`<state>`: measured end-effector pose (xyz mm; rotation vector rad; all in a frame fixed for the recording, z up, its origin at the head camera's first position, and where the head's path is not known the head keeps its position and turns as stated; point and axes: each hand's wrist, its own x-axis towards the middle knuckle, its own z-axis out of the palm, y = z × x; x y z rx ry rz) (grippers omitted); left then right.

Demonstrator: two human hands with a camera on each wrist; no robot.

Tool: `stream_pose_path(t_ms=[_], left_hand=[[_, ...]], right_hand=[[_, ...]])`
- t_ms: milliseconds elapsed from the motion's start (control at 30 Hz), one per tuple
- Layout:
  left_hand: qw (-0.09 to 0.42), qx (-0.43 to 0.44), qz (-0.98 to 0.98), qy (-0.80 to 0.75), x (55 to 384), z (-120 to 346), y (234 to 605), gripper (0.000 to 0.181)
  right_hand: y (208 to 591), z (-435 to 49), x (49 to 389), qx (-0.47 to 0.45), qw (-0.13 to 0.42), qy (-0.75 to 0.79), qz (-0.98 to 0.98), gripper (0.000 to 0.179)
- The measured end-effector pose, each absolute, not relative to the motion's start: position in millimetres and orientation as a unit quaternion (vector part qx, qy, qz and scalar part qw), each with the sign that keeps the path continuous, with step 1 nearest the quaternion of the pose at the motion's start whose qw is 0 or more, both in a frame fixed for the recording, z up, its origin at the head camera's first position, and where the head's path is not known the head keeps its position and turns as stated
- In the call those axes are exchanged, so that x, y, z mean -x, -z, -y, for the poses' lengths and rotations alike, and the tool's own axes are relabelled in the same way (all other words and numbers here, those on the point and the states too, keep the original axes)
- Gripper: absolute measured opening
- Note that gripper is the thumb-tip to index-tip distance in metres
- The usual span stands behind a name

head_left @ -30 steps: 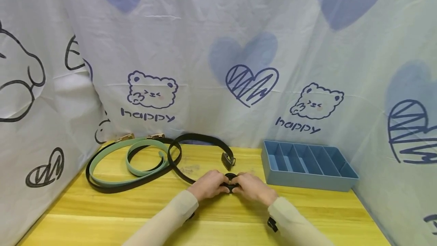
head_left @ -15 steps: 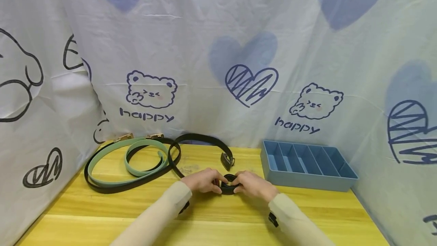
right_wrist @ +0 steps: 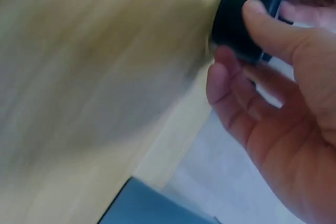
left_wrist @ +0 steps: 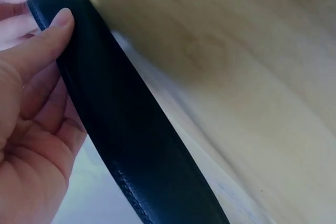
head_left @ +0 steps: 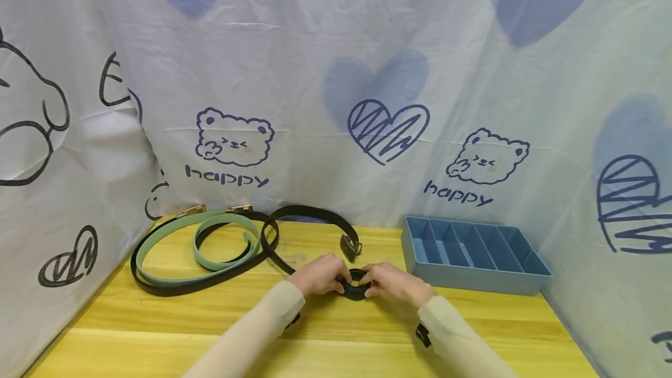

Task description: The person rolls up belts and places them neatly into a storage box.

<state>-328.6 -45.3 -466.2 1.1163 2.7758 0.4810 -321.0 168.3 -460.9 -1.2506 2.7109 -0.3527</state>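
1. Black belt (head_left: 356, 294): one end wound into a small coil at the middle of the table (head_left: 325, 340); loose length runs left, loops back to the far side, and ends in a buckle (head_left: 348, 247) just beyond the coil.
2. Left hand (head_left: 321, 275): thumb and fingers closed on the strap, pinching the coil's left side.
3. Right hand (head_left: 396, 284): thumb against the coil's outer face, fingers curled, pinching its right side.
4. Step in hand, judged: winding the belt.
5. Next move calls for, judged: drawing in loose strap while keeping the turns snug and edges level.
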Motion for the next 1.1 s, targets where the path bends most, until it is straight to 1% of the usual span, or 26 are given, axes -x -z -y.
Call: stream_pose_path(t_ms=[167, 333, 433, 500, 567, 633, 733, 833, 1000, 1100], left_hand=[[0.033, -0.359, -0.919, -0.159, 325.5, 39.5, 468.8, 0.017], [0.014, -0.348, -0.925, -0.156, 321.7, 37.3, 470.5, 0.016], [0.023, -0.352, -0.920, -0.172, 321.9, 40.5, 471.6, 0.017], [0.046, -0.356, -0.913, -0.193, 323.3, 44.5, 471.3, 0.020], [0.079, -0.359, -0.905, -0.214, 325.2, 49.2, 469.8, 0.025], [0.113, -0.357, -0.899, -0.226, 326.9, 53.5, 467.6, 0.031], [0.137, -0.352, -0.900, -0.218, 329.5, 56.7, 464.9, 0.037], [0.126, -0.351, -0.909, -0.189, 331.0, 55.1, 462.5, 0.037], [0.088, -0.363, -0.914, -0.157, 330.3, 46.1, 462.7, 0.025], [0.076, -0.370, -0.913, -0.151, 330.1, 41.8, 466.2, 0.018]], right_hand=[[462.8, -160.4, 309.8, 0.379, 0.013, 0.110, -0.919, 0.021], [466.2, -148.6, 301.2, 0.346, -0.029, 0.130, -0.929, 0.014], [469.3, -146.4, 301.8, 0.354, -0.046, 0.131, -0.925, 0.011], [469.9, -147.5, 303.7, 0.369, -0.053, 0.126, -0.919, 0.012], [469.0, -150.1, 306.7, 0.386, -0.049, 0.118, -0.914, 0.013], [466.5, -153.4, 309.8, 0.403, -0.032, 0.110, -0.908, 0.015], [462.2, -159.1, 315.1, 0.420, 0.001, 0.095, -0.903, 0.016], [458.9, -164.2, 319.4, 0.427, 0.030, 0.090, -0.899, 0.019], [456.4, -171.7, 322.2, 0.423, 0.062, 0.112, -0.897, 0.021], [456.9, -175.0, 322.3, 0.418, 0.066, 0.120, -0.898, 0.021]])
